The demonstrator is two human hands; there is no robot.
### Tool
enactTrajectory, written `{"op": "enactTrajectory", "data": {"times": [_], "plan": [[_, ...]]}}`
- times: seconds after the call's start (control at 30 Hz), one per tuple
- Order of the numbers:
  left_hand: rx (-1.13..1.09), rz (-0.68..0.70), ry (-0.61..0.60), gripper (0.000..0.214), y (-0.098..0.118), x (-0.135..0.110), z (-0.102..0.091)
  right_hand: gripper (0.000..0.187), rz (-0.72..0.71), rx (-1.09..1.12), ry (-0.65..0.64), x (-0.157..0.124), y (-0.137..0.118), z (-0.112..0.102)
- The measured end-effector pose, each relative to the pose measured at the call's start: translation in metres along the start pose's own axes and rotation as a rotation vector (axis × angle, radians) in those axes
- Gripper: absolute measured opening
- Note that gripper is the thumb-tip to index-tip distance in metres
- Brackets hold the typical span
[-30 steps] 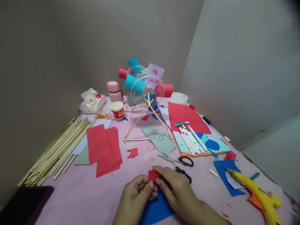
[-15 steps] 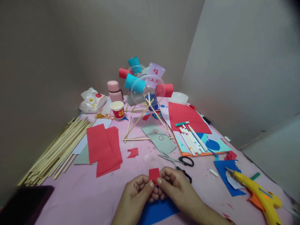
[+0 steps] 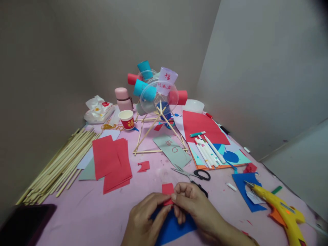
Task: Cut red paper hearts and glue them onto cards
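1. Red paper piece [image 3: 167, 189]: one, small; held between both hands at the near middle of the counter [image 3: 77, 215], above a blue sheet.
2. Left hand [image 3: 147, 217]: grip closed to a pinch, thumb and forefinger meeting at the lower part of the red piece.
3. Right hand [image 3: 194, 208]: grip likewise pinched, thumb tip at the right edge of the same piece, other fingers curled.
4. Blue sheet [image 3: 176, 230]: one, flat beneath the hands, partly covered by them.
5. Scissors [image 3: 190, 176]: one pair, black handles, blades parted; lying just beyond the right hand.
6. Grey-green strip [image 3: 171, 150]: bears a red character and a heart outline; near the scissor blades.
7. Torn red scrap [image 3: 144, 166]: notched on one side; between the strip and a stack of red sheets [image 3: 112, 164].
8. Stick frame [image 3: 148, 132]: standing, with clear discs [image 3: 159, 97] and coloured paper cylinders above it.
9. Markers [image 3: 208, 152]: a bundle, white-barrelled, laid on coloured papers at right.
10. Glue gun [image 3: 271, 198]: yellow, orange trigger; nozzle over a blue offcut [image 3: 246, 188].
11. Wooden sticks [image 3: 60, 164]: a long pile, far left.
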State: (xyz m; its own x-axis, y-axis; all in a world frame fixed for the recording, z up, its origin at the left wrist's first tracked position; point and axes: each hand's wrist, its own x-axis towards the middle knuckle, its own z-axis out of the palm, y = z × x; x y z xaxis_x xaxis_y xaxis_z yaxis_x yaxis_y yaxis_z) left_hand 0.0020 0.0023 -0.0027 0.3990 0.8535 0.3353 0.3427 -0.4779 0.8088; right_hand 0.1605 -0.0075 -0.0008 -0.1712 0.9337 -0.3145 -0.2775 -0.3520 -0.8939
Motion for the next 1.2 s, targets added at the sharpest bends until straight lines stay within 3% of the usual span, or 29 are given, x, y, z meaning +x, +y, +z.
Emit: {"op": "enactTrajectory", "data": {"times": [0.2, 0.63, 0.73, 0.9, 1.0, 1.2], "plan": [[0.038, 0.122, 0.047, 0.020, -0.003, 0.001, 0.000, 0.032, 0.007, -0.008, 0.003, 0.000, -0.001, 0.000], [-0.066, -0.042, 0.028, 0.015, -0.005, -0.003, 0.003, 0.031, -0.004, -0.074, -0.014, -0.002, 0.000, 0.000], [-0.136, -0.160, -0.002, 0.012, -0.006, -0.004, 0.005, 0.033, -0.008, -0.089, 0.012, -0.003, -0.001, 0.001], [-0.541, -0.484, 0.000, 0.040, -0.005, 0.001, 0.008, 0.032, -0.038, -0.127, 0.056, -0.001, -0.005, 0.000], [-0.694, -0.599, -0.011, 0.046, -0.007, 0.006, 0.010, 0.029, -0.045, -0.160, 0.055, -0.001, -0.006, -0.001], [-0.664, -0.675, -0.131, 0.026, -0.005, 0.009, 0.008, 0.028, -0.067, -0.214, 0.045, -0.002, -0.003, 0.000]]}}
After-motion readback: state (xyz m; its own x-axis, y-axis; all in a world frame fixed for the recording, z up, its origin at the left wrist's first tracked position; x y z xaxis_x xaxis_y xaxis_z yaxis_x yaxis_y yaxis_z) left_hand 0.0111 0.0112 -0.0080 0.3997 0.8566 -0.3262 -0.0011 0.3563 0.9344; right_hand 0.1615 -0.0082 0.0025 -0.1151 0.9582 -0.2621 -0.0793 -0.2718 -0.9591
